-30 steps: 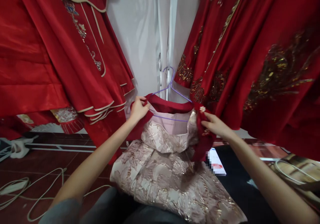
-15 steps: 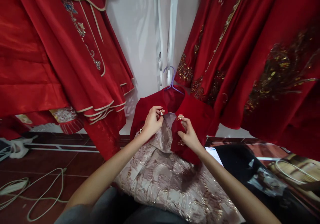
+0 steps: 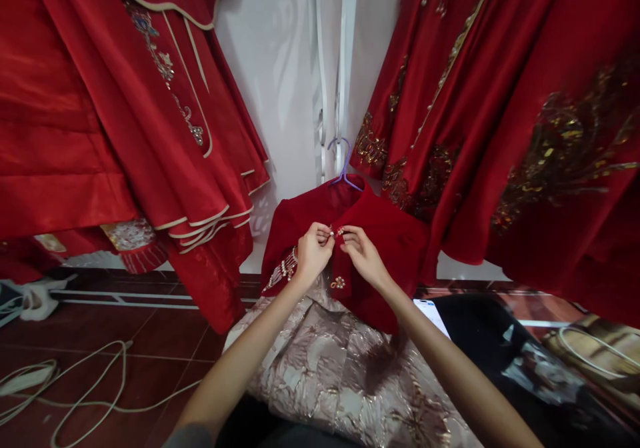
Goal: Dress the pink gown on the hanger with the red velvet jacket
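Observation:
A red jacket [image 3: 395, 241] on a purple hanger [image 3: 345, 171] lies over a pale pink brocade garment [image 3: 320, 355] with metallic threads. At the jacket's front opening, my left hand [image 3: 316, 248] pinches a pearl clasp on the left edge. Close beside it, my right hand [image 3: 363, 255] holds the matching flower-shaped pearl clasp [image 3: 341, 231] on the right edge. The two clasp halves are almost together; whether they touch I cannot tell. Lower on the right edge sits another pearl clasp [image 3: 338, 282]. Beaded fringe [image 3: 283, 269] hangs by my left wrist.
Red embroidered garments hang on the left [image 3: 165, 135] and right [image 3: 480, 135], before a white wall [image 3: 270, 101]. A phone [image 3: 431, 316] lies right of the jacket, near a clear plastic bag [image 3: 543, 371]. A white cable [image 3: 120, 368] loops over the tiled floor at left.
Both hands have come together at the jacket's middle, bringing the two front edges and their clasp halves close. The gap between the edges has narrowed, covering more of the lining and brocade.

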The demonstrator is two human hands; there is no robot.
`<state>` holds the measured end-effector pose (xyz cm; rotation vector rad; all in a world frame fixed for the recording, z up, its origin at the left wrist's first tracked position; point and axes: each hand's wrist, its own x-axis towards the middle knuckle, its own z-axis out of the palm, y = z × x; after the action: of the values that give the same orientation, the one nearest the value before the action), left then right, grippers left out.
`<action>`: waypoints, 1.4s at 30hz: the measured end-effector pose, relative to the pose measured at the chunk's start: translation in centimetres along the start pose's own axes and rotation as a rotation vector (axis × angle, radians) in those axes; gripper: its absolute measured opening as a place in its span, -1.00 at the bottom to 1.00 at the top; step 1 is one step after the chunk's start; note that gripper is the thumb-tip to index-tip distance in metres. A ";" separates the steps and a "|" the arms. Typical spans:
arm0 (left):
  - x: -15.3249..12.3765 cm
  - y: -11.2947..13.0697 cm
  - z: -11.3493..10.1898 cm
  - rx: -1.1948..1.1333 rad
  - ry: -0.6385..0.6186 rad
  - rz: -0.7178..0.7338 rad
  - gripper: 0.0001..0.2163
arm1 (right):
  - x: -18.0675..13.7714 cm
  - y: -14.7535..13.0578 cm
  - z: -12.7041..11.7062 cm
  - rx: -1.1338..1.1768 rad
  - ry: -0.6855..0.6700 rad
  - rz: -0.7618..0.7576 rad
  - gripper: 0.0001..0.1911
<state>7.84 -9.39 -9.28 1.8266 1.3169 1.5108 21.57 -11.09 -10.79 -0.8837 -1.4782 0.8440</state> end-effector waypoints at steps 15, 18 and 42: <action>0.6 2.2 -1.8 0.162 -0.207 0.050 -0.91 | 0.8 -1.9 -1.4 -0.235 0.073 -0.151 -0.71; 0.7 2.1 -1.7 0.178 -0.220 0.122 -0.85 | 0.8 -2.0 -1.2 -0.237 0.058 -0.158 -0.72; 2.1 3.8 -1.7 0.408 -0.357 0.291 -0.91 | 2.2 -1.1 -2.8 0.024 0.109 -0.062 -0.67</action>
<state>7.66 -9.80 -4.60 2.4985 1.2882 1.0148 24.17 -9.58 -8.58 -0.8485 -1.3910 0.7557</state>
